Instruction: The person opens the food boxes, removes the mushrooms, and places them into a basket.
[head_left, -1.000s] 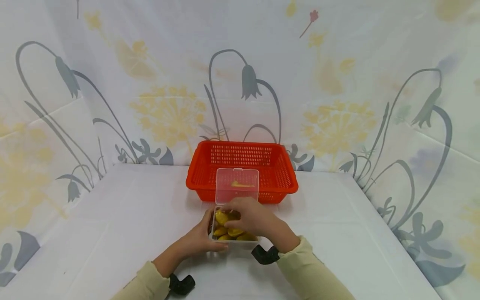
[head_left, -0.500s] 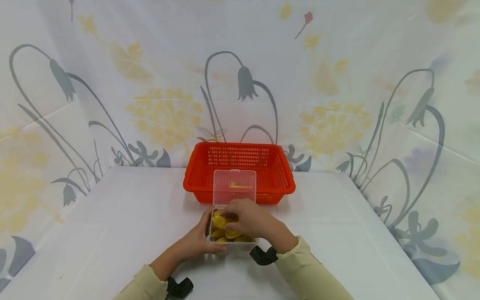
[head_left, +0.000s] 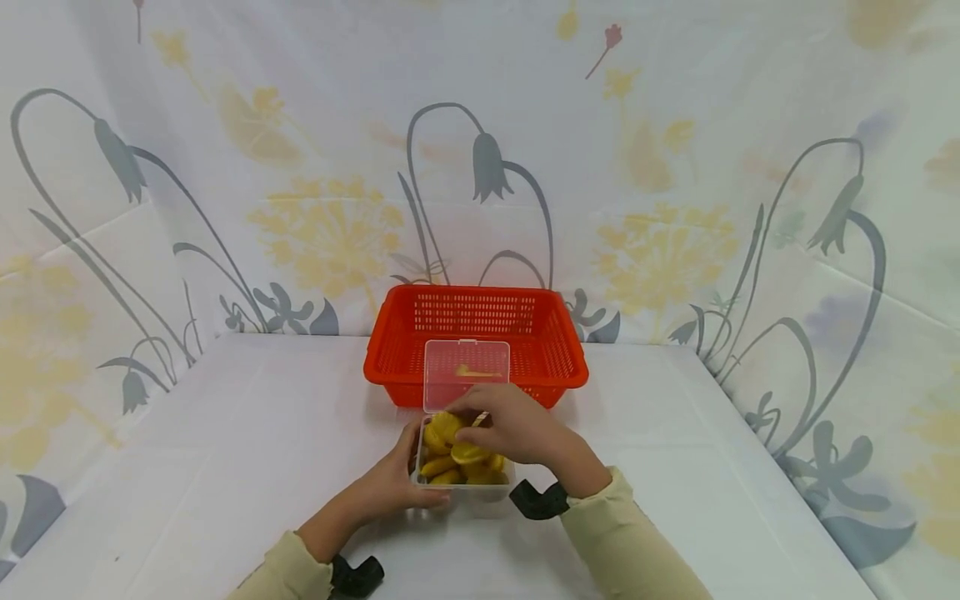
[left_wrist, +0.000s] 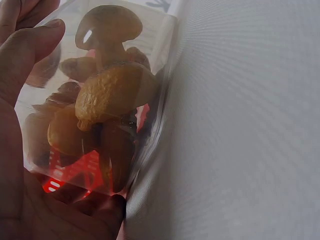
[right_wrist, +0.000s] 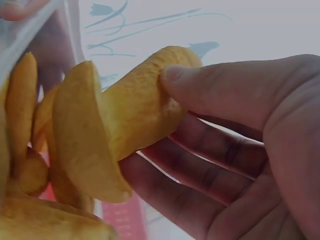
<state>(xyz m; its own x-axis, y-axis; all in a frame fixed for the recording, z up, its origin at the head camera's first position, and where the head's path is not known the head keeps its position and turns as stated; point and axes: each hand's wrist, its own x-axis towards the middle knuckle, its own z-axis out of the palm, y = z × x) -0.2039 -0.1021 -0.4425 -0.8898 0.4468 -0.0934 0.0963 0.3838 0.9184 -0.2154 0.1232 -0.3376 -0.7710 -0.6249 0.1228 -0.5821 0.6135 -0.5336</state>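
Observation:
A clear plastic box (head_left: 463,487) full of yellow mushrooms (head_left: 442,468) stands on the table with its lid raised at the back. My left hand (head_left: 386,482) grips the box's left side, thumb along the near wall. Through that wall, the left wrist view shows a mushroom (left_wrist: 117,90) pressed against the plastic. Just over the box's right side, my right hand (head_left: 517,425) pinches a mushroom (right_wrist: 145,102) by its thick stem between thumb and fingers. In the right wrist view its curved cap points toward the other mushrooms in the box.
Behind the box sits a red perforated basket (head_left: 572,379), partly covered by the see-through lid (head_left: 442,367). A yellow piece (head_left: 476,372) shows through the lid. White cloth (head_left: 247,433) covers the table, and a flower-printed sheet (head_left: 337,125) hangs behind.
My right hand has risen a little out of the box and shifted slightly right, uncovering more mushrooms. The left hand keeps its grip on the box. The head view has shifted slightly.

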